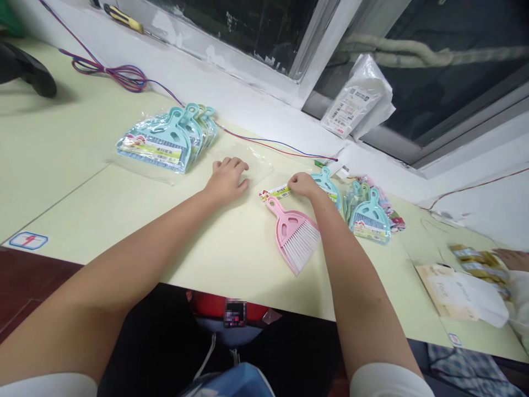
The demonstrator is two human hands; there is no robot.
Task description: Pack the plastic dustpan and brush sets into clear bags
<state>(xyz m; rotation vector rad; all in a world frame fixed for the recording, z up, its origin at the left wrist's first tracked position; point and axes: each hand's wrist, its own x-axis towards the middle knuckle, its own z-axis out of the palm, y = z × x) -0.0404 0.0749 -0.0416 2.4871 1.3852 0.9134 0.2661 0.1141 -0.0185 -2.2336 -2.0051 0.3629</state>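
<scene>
My left hand (229,179) rests with fingers bent and apart at the edge of a clear plastic bag (258,162) lying flat on the table. My right hand (303,184) is closed on the end of a narrow yellow-green label card (278,192) with printing. Just below the card lies a pink dustpan (285,223) with a white-bristled brush (302,246) nested in it, handle toward the window. Behind my right wrist a blue dustpan set (328,184) is partly hidden.
Bagged blue dustpan sets (159,140) are stacked at left, others (371,218) at right. Along the wall run coiled wires (124,77); a screwdriver (124,17) and white package (355,102) sit on the sill. Another person's hand (512,258) is at far right near yellow packets (475,259).
</scene>
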